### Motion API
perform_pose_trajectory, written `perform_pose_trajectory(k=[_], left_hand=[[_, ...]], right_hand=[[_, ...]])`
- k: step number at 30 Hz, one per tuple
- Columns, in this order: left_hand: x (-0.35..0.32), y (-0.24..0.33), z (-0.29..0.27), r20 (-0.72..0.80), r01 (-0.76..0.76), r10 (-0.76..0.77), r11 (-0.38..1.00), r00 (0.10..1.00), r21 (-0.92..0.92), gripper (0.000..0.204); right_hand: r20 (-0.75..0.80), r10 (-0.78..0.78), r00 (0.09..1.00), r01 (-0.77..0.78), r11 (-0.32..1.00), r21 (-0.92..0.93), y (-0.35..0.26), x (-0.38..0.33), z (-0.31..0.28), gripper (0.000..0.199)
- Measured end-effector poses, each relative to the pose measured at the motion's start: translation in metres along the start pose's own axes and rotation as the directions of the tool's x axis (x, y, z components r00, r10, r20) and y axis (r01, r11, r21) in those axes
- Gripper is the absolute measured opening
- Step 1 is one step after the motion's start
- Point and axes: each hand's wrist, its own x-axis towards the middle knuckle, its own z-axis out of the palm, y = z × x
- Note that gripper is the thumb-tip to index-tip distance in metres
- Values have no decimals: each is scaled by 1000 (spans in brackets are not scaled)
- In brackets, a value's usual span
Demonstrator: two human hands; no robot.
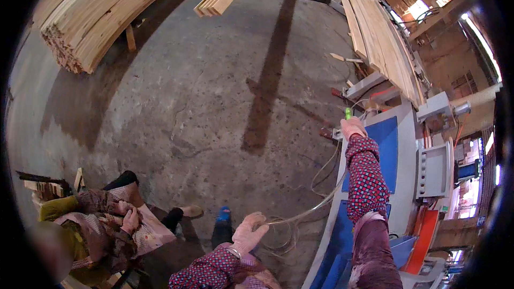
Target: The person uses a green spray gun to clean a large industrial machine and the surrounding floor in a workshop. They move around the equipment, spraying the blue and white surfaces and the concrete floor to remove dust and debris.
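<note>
Head view: right-hand fingers closed around a bright green piece [348, 113], which juts out past the right hand [353, 127]. Left hand [249, 233]: fingers curled, a clear hose [304, 214] at the thumb and forefinger; how firm the grasp is, I cannot tell. Hose bows from there up toward the machine edge; loose coils [284, 243] lie on the floor beside the left hand. Right forearm, in a patterned sleeve [367, 174], extends over the machine's blue panel [388, 144]. Farther out, from where I stand: long boards [369, 32] beyond the machine's far end; a thick stack of boards [101, 18] at upper left, across the concrete floor [187, 91]. Lower left, another person [96, 230], hands together over the lap.
</note>
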Motion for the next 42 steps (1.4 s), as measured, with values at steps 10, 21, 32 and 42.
perform_pose_trajectory(k=[10,21,32,42], left_hand=[[-8,8,-13,109,-67,44,974,993,218,36],[-32,-16,-41,308,76,-277,843,910,532,43],[-46,-97,-30,418,261,-358,926,835,272,32],[-139,19,106,887,-405,-48,877,459,257,27]], right_hand=[[25,82,996,-80,994,-74,62,8,39,40],[220,94,971,-181,892,415,21,-143,85,55],[156,-269,950,87,712,697,-2,-407,85,52],[-438,-72,896,403,543,736,195,-524,14,60]])
